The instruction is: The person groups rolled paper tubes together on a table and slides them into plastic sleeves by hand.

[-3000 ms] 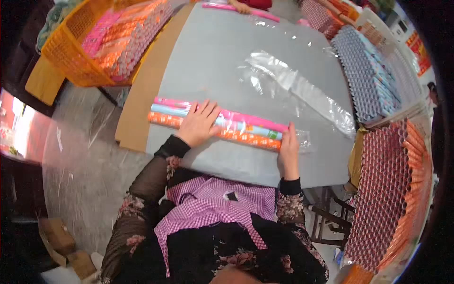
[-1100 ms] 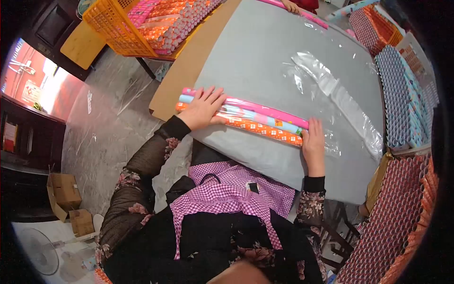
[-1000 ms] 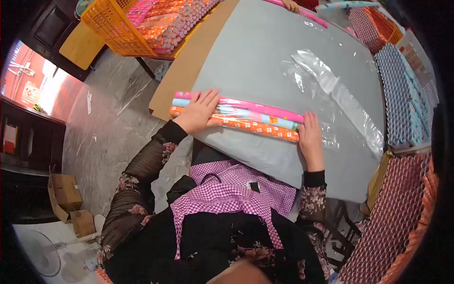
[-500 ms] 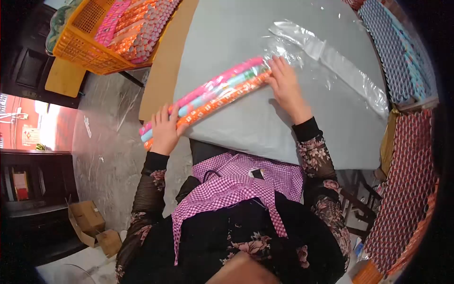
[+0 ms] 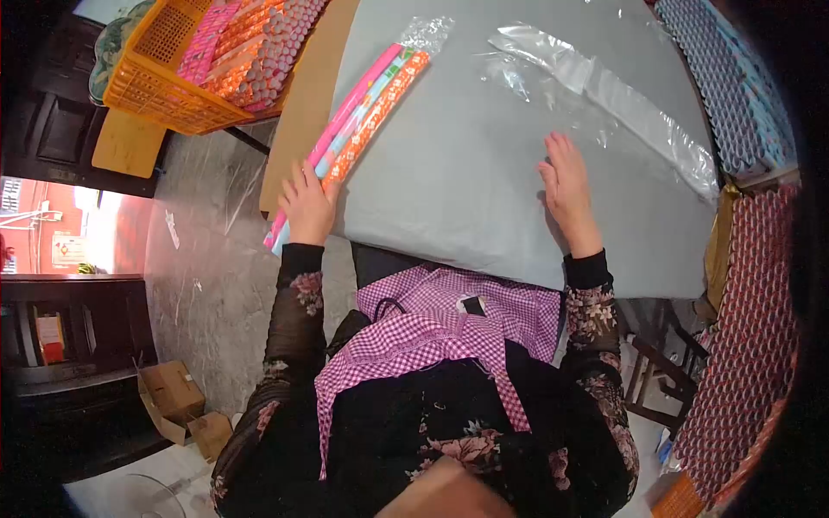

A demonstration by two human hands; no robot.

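Pink, light blue and orange patterned rolls [image 5: 358, 121] lie side by side in a clear bag, slanting across the left part of the grey table [image 5: 432, 190]. Around their lower end is my left hand [image 5: 308, 203], fingers wrapped over them. The bag's loose clear end [image 5: 427, 34] sticks out past the far end of the rolls. My right hand [image 5: 567, 190] is over the table to the right, apart from the rolls, holding nothing, with its thumb apart from the fingers. Clear plastic bags [image 5: 604, 91] lie beyond it.
A yellow basket [image 5: 164, 95] of pink and orange rolls stands at the back left. Stacked blue rolls [image 5: 730, 95] and red-patterned rolls [image 5: 743, 328] line the right side. Cardboard boxes [image 5: 173, 388] sit on the floor at the lower left, and a dark stool [image 5: 661, 380] stands under the right edge.
The bagged rolls have swung steeper, their far end moving up and left. My right hand has let go of them and moved right and down; my left hand still holds the lower end.
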